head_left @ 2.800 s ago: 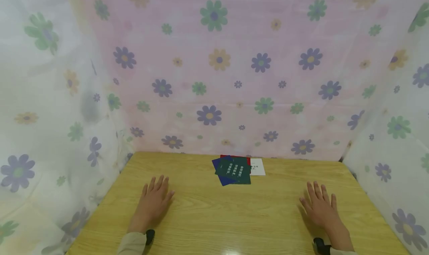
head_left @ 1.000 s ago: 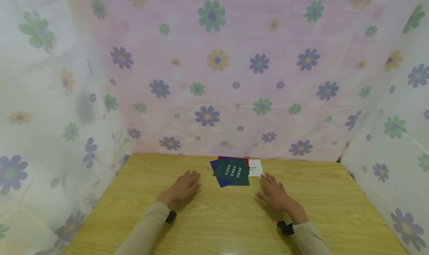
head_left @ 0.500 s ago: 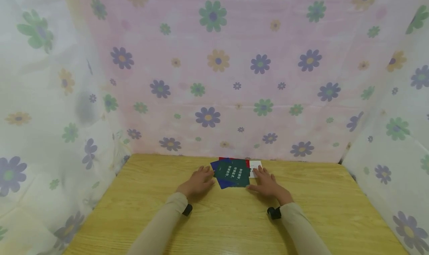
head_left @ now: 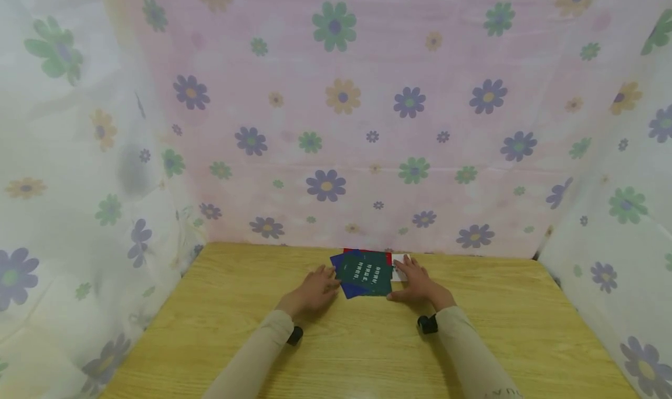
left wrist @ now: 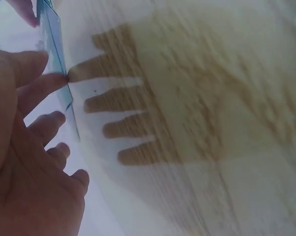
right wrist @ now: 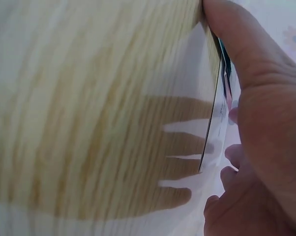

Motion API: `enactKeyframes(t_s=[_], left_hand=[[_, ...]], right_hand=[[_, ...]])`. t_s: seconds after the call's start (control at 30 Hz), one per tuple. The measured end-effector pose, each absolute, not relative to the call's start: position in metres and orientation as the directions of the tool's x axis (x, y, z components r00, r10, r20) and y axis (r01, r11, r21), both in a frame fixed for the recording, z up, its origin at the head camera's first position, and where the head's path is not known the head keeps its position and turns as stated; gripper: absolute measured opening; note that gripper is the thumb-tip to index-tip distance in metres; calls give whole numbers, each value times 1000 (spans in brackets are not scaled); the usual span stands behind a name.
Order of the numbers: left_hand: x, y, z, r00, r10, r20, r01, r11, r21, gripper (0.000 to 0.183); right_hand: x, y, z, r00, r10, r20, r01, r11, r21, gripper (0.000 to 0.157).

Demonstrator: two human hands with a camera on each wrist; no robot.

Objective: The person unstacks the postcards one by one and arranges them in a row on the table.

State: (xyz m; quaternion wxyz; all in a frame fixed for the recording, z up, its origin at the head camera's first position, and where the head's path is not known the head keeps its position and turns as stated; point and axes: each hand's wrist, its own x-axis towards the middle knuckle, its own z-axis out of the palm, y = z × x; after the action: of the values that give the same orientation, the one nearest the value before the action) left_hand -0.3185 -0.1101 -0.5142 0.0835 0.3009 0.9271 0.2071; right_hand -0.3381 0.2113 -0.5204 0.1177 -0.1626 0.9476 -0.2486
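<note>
Several cards lie overlapped in a flat pile at the far middle of the table. On top is a dark green card [head_left: 367, 275] with white characters. A blue card [head_left: 353, 289] sticks out beneath it at the left, a red card [head_left: 389, 258] at the back, and a white card [head_left: 398, 277] at the right. My left hand [head_left: 314, 292] is at the pile's left edge; in the left wrist view, its index fingertip meets the card edge. My right hand [head_left: 419, 285] rests over the white card, fingers spread, thumb by the green card's near right corner.
The wooden table [head_left: 346, 352] runs up to a flowered curtain [head_left: 336, 142] just behind the cards. Similar cloth walls [head_left: 63, 171] stand at both sides. A black wrist device [head_left: 427, 324] sits at each sleeve cuff.
Both hands have come inward and forward from the table's two sides to the pile. During the last half second they have barely shifted; the right fingers bend slightly more. The pile looks unmoved.
</note>
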Motion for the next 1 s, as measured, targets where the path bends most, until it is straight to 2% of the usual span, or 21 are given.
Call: enactKeyframes(t_s=[0.23,0.53,0.83,1.0], left_hand=[[-319,-111,-512,-810,586,-28,508,724,467,40],[-335,-112,-510,-850,523,-67,449,785,426,61],[-340,-105,-511,-834,539,-122,446,787,427,59],[-336,-105,-510,-845,524,-109,437,793,425,55]], right_hand=[[-342,214,-520,-915,-376,-143,-259,822,-507,98],[-341,210,-518,-915,-386,-115,-289,829,-480,92],[-334,205,-521,-920,-377,-108,-289,838,-462,97],[-332,203,-523,-925,-369,-89,-291,839,-459,94]])
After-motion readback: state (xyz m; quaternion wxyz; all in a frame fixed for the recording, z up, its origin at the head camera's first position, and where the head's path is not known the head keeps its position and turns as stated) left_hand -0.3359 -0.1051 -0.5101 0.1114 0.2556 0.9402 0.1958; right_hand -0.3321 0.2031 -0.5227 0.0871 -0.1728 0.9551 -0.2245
